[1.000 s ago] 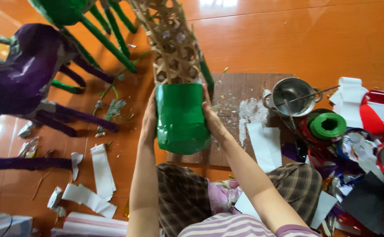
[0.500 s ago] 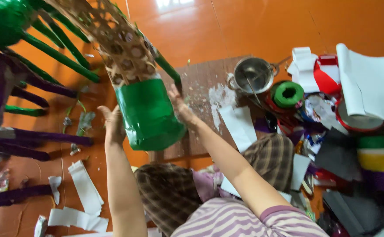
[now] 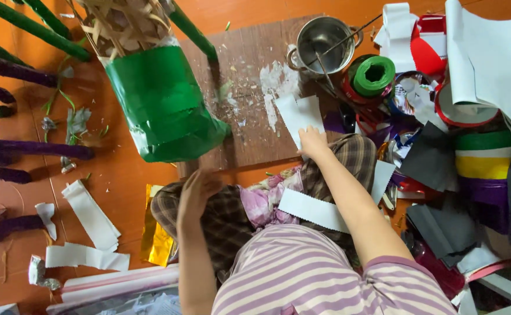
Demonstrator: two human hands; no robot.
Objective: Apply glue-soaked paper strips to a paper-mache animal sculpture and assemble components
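A woven bamboo frame [image 3: 117, 24], its lower part wrapped in shiny green paper [image 3: 162, 105], leans on the orange floor and the edge of a brown board [image 3: 249, 111]. My left hand [image 3: 196, 192] hovers just below it, fingers loosely apart, holding nothing. My right hand [image 3: 312, 142] rests on a white paper strip [image 3: 299, 115] lying on the board, fingers pressing its lower edge. Another white strip [image 3: 314, 211] lies across my lap.
A steel pot [image 3: 323, 39] with a stick in it and a green tape roll [image 3: 373, 74] stand at the board's right. Coloured paper sheets [image 3: 483, 157] pile up on the right. Purple and green wrapped legs [image 3: 16, 149] reach in from the left, with white strips [image 3: 89, 216] nearby.
Both hands have let go of the green-wrapped frame. My right hand moved right onto the white strip on the board; my left hand dropped toward my lap.
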